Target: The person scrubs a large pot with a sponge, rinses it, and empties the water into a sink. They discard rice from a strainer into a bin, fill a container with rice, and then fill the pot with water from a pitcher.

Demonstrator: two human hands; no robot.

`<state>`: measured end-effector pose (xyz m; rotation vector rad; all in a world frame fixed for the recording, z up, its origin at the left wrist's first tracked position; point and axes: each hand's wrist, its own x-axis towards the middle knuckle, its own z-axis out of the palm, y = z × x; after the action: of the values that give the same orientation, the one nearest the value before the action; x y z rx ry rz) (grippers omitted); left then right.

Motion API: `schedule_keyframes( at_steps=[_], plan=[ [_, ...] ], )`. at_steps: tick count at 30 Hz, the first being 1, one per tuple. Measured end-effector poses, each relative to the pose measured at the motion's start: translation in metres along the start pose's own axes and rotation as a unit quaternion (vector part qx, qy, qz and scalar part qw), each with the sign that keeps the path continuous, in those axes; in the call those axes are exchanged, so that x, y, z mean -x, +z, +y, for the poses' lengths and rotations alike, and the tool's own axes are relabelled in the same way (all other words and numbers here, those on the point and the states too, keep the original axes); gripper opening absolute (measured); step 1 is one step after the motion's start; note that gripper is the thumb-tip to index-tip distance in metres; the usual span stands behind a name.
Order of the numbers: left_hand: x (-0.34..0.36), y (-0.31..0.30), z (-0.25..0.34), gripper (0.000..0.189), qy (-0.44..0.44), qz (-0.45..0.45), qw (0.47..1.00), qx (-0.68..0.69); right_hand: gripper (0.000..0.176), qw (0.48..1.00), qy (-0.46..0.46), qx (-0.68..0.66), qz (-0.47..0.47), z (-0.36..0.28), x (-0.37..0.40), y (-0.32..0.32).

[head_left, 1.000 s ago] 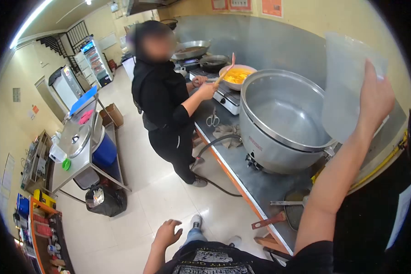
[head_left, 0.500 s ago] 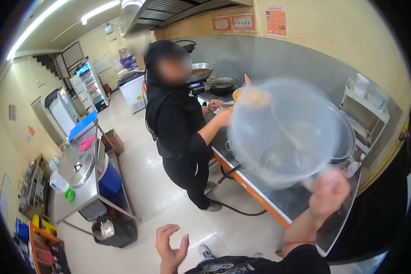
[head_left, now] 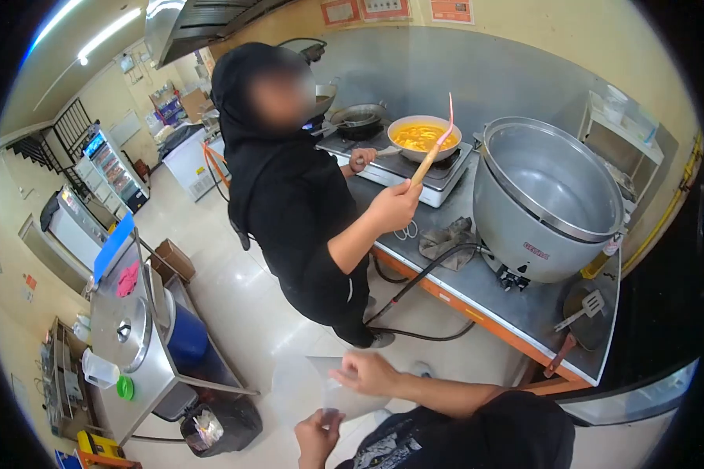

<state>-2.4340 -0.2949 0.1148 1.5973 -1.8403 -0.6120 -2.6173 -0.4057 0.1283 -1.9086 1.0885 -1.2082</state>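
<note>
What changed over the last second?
The right hand brought the clear plastic container down from beside the big steel pot to low in front of the body. The left hand, free before, now grips it too. The pot stayed on the counter, and the co-worker stayed at the stove.

Translucent plastic container [head_left: 350, 402], shiny metal pot [head_left: 524, 223], glossy tiled floor [head_left: 246, 313]

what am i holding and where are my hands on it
A translucent plastic container: the right hand grips its upper edge, the left hand its lower corner.
</note>
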Motion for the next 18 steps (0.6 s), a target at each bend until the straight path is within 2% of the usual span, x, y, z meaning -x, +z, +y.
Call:
schedule_keyframes(
  at_steps=[1, 2, 3, 4, 5, 6, 8, 10, 11, 12, 13, 14, 15, 17, 18],
  plan=[
    [0.001, 0.008, -0.014, 0.016, -0.022, 0.044, 0.999, 0.002, 0.029, 0.993, -0.056, 0.01, 0.106, 0.013, -0.012, -0.004],
    [0.004, 0.013, -0.026, 0.014, -0.044, 0.088, 0.995, -0.001, 0.02, 0.968, -0.148, 0.107, 0.173, 0.037, -0.032, -0.029],
    [0.003, 0.012, -0.024, 0.013, -0.059, 0.1, 0.992, -0.038, 0.023, 0.964, -0.012, 0.034, 0.265, 0.028, -0.049, -0.06],
    [0.002, 0.013, -0.026, 0.013, -0.061, 0.099, 0.992, -0.039, 0.031, 0.943, 0.074, 0.008, 0.324, 0.056, -0.069, -0.09],
    [0.007, 0.016, -0.032, 0.013, -0.093, 0.108, 0.987, -0.075, 0.044, 0.896, 0.08, 0.006, 0.436, 0.088, -0.095, -0.119],
    [0.011, 0.018, -0.037, 0.013, -0.124, 0.114, 0.979, -0.112, 0.05, 0.879, 0.147, -0.166, 0.422, 0.073, -0.12, -0.157],
    [0.016, 0.018, -0.041, 0.014, -0.155, 0.099, 0.97, -0.157, 0.051, 0.857, 0.211, -0.297, 0.363, 0.043, -0.162, -0.196],
    [0.017, 0.017, -0.047, 0.014, -0.188, 0.1, 0.959, -0.186, 0.044, 0.852, 0.2, -0.385, 0.294, 0.055, -0.202, -0.199],
    [0.017, 0.015, -0.049, 0.014, -0.232, 0.107, 0.96, -0.119, 0.043, 0.853, 0.187, -0.388, 0.296, 0.063, -0.217, -0.193],
    [0.028, 0.013, -0.064, 0.014, -0.227, 0.108, 0.96, -0.122, 0.043, 0.852, 0.173, -0.392, 0.301, 0.068, -0.229, -0.188],
    [0.043, 0.009, -0.086, 0.019, -0.224, 0.068, 0.965, -0.116, 0.031, 0.863, 0.173, -0.367, 0.301, 0.065, -0.239, -0.192],
    [0.041, 0.005, -0.089, 0.026, -0.221, 0.028, 0.969, -0.109, 0.032, 0.865, 0.162, -0.362, 0.307, 0.078, -0.253, -0.193],
    [0.041, 0.006, -0.089, 0.026, -0.215, 0.028, 0.97, -0.113, 0.03, 0.861, 0.17, -0.371, 0.302, 0.092, -0.267, -0.198],
    [0.037, 0.001, -0.063, 0.013, -0.231, 0.042, 0.963, -0.129, 0.026, 0.851, 0.186, -0.374, 0.319, 0.112, -0.293, -0.211],
    [0.065, 0.024, -0.137, 0.013, -0.319, 0.126, 0.93, 0.132, 0.025, 0.846, 0.194, -0.365, 0.338, 0.124, -0.307, -0.222]
  ],
)
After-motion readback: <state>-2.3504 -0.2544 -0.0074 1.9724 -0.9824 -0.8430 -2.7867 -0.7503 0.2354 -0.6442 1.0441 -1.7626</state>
